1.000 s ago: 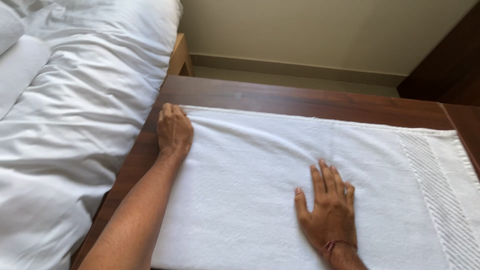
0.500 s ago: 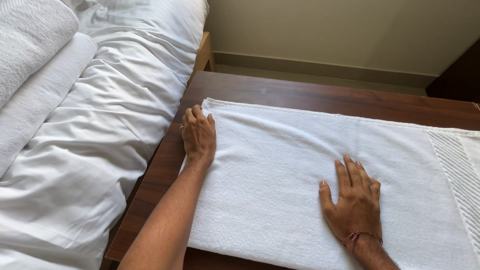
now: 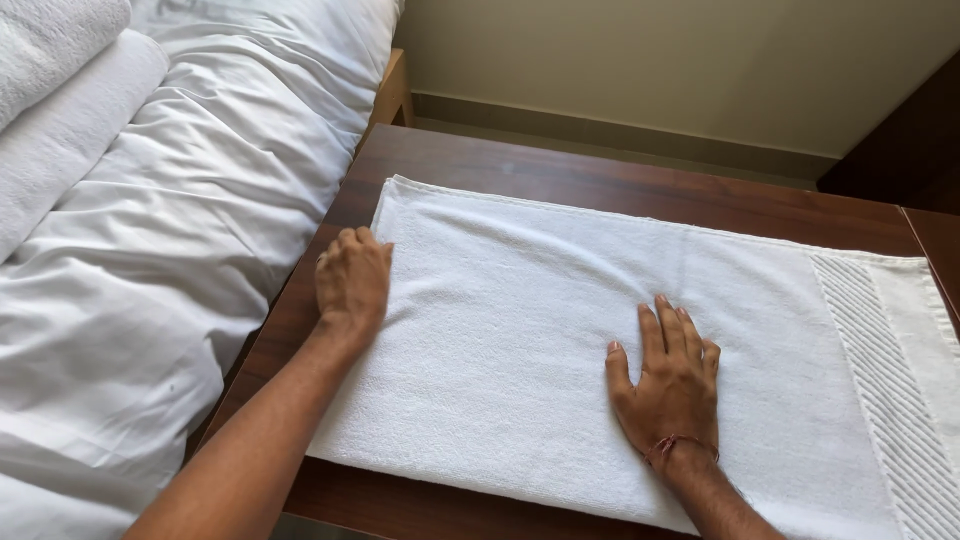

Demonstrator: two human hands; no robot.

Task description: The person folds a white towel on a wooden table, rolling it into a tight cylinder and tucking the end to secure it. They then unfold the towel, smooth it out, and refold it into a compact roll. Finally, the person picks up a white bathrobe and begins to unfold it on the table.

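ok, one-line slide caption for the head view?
Left hand at the edge of a white towel spread on a dark wooden table, right hand flat on it, beside a bed.

head view | worn high, looks down, forward | close over table (image 3: 600, 175)

No packages, labels, signs or screens show anywhere in this view.
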